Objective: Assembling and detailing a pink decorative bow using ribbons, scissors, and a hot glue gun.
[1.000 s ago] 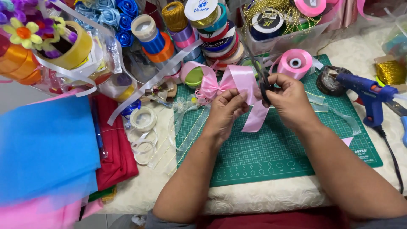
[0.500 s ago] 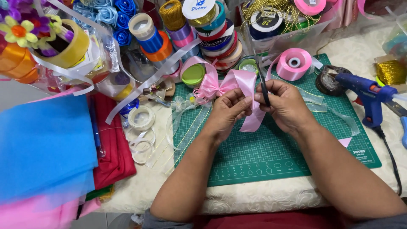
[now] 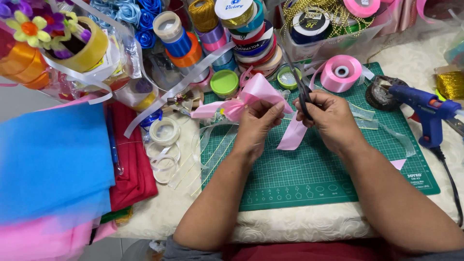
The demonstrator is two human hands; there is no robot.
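Left hand (image 3: 258, 124) pinches the pink ribbon bow (image 3: 251, 96) at its knot, above the green cutting mat's (image 3: 314, 169) far edge. Right hand (image 3: 331, 118) grips black scissors (image 3: 302, 92), blades up. A pink ribbon roll (image 3: 340, 73) lies near the mat's far right corner, blue glue gun (image 3: 423, 108) beyond its right edge.

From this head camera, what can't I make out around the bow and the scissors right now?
- Scissors: handles hidden inside the right hand; whether the blades are open is too small to tell.
- Pink ribbon bow: its knot is covered by the left hand fingers.
- Ribbon tail: its upper part runs behind both hands.
- Glue gun: its cord leaves the frame at the right edge.
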